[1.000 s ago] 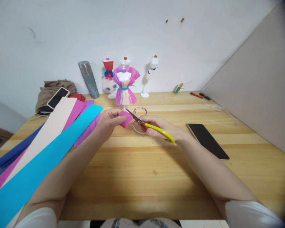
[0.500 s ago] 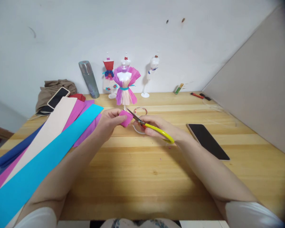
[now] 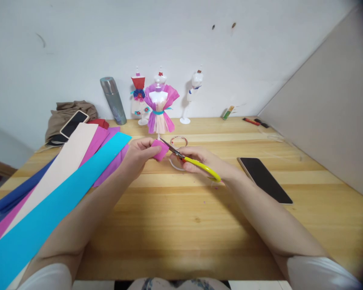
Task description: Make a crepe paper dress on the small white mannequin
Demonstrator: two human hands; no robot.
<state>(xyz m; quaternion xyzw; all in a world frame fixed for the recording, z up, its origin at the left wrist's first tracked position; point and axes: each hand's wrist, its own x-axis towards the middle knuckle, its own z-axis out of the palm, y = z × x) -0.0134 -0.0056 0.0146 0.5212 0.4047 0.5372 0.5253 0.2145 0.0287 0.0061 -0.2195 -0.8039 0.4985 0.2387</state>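
Note:
Between its thumb and fingers my left hand (image 3: 141,153) pinches a small pink piece of crepe paper (image 3: 160,151). My right hand (image 3: 201,158) grips yellow-handled scissors (image 3: 203,167), whose dark blades lie along the upper right edge of the paper. I cannot tell whether the blades are cutting into it. Just behind the paper stands a miniature dress form (image 3: 159,105) in a purple, pink and cream paper dress with a turquoise belt. Two tape rolls lie beside my right hand: one patterned (image 3: 179,137), one white and partly covered by the fingers.
Long folded paper strips (image 3: 78,177) fan out at left. Several other dress forms (image 3: 196,82) and a metal flask (image 3: 113,100) stand along the wall. One phone (image 3: 264,179) lies at right, another (image 3: 74,124) leans on brown cloth (image 3: 53,121). A glue stick (image 3: 228,112) is at the back.
The scissor blades have closed together along the paper's upper edge, and the yellow handle has shifted slightly. Both hands stay almost where they were.

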